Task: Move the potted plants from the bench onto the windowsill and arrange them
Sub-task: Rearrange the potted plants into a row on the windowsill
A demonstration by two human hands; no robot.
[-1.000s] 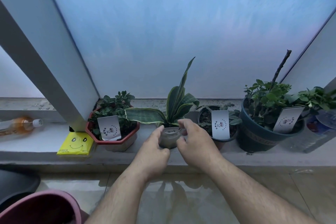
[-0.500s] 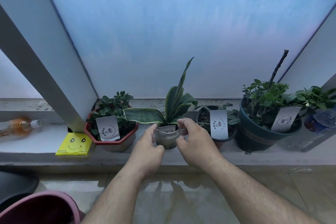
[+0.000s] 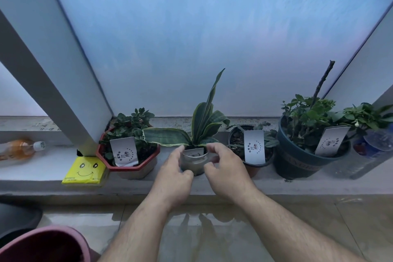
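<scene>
**A:** Left to right along the grey stone windowsill (image 3: 212,185): an orange-tinted plastic bottle (image 3: 19,150) lying on its side, a yellow smiley-face packet (image 3: 85,171), then the red octagonal pot of small-leaved greenery (image 3: 129,153) with its white tag.

**B:** And dead centre, straight ahead of both hands, the small grey round pot with the striped snake plant (image 3: 194,162). It stands upright, tallest leaf rising toward the frosted glass, one long leaf reaching left over the red pot.

**A:** The left hand (image 3: 173,178) cups the pot's left side, thumb near the rim. The right hand (image 3: 226,172) curls around the right side, fingers half spread. Whether they press or just brush it, I can't tell.

**B:** Both sit equally near. Further right, the small dark round pot with a white card (image 3: 251,155), then the big dark blue pot with a leafy plant and bare stick (image 3: 306,155).

**A:** Room looks tight. Neighbours sit near on each side, so I'd say any nudge runs front to back. The sill's front edge lies just under the wrists.
</scene>
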